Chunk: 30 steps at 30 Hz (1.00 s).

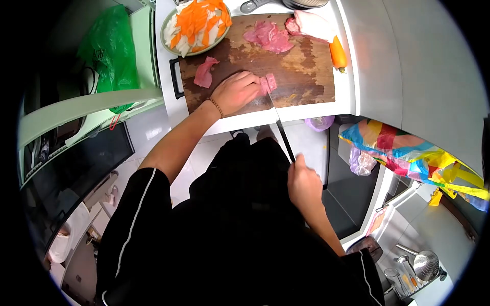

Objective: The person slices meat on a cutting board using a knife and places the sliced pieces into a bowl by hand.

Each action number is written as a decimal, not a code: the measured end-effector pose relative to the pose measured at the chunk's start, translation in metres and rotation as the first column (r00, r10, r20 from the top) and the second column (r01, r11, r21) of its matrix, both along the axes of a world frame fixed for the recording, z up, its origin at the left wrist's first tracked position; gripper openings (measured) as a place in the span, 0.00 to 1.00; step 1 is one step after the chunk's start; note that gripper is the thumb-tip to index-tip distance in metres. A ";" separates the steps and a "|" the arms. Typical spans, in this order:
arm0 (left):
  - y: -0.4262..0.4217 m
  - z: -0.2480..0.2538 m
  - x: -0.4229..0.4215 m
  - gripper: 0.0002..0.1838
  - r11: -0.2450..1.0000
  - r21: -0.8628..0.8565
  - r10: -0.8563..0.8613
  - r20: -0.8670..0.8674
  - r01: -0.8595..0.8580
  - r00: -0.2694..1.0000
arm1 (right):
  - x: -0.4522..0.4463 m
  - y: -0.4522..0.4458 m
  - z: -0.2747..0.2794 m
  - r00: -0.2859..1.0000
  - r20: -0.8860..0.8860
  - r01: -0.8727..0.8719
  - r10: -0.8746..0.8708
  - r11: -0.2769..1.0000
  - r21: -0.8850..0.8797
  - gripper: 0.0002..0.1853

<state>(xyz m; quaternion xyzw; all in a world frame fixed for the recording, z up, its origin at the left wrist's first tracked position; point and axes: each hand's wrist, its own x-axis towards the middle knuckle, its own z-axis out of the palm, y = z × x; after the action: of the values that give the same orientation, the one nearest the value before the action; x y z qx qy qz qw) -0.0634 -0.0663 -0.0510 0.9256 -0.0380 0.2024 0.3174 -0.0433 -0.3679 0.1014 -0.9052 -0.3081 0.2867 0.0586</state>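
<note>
My left hand (237, 92) presses on pink raw meat (267, 83) near the front of the wooden cutting board (306, 71), its fingers together. My right hand (304, 184) is closed round the handle of a knife (282, 130), whose blade tip reaches the cut end of that meat. A thin slice of meat (204, 72) lies left of my left hand. Further back on the board is a pile of meat slices (269, 36). A bowl (166, 38) of sliced orange and white vegetables stands at the board's back left corner.
A larger piece of meat (314, 25) rests at the board's back right, beside a carrot (337, 54). A dark utensil (255, 5) lies behind the board. Green plastic bag (109, 51) hangs at left, colourful bag (403, 148) at right.
</note>
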 end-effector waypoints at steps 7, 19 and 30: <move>0.001 0.008 -0.016 0.08 0.997 -0.009 0.077 0.088 -0.077 0.993 | 0.008 -0.003 0.035 1.000 0.022 0.019 -0.019 1.000 -0.001 0.08; 0.001 0.000 -0.018 0.05 1.000 0.010 0.013 -0.002 -0.013 1.000 | 0.010 0.066 -0.010 1.000 0.011 -0.024 0.023 0.998 0.055 0.08; -0.003 -0.001 -0.019 0.09 0.996 -0.046 0.077 0.048 -0.075 0.996 | -0.011 -0.015 0.027 1.000 -0.021 0.007 -0.009 0.997 -0.082 0.09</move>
<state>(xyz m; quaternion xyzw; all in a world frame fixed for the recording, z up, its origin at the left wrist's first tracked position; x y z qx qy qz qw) -0.0822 -0.0688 -0.0521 0.9139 -0.0060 0.2380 0.3289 -0.0547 -0.3826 0.1283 -0.9050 -0.2918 0.3086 0.0258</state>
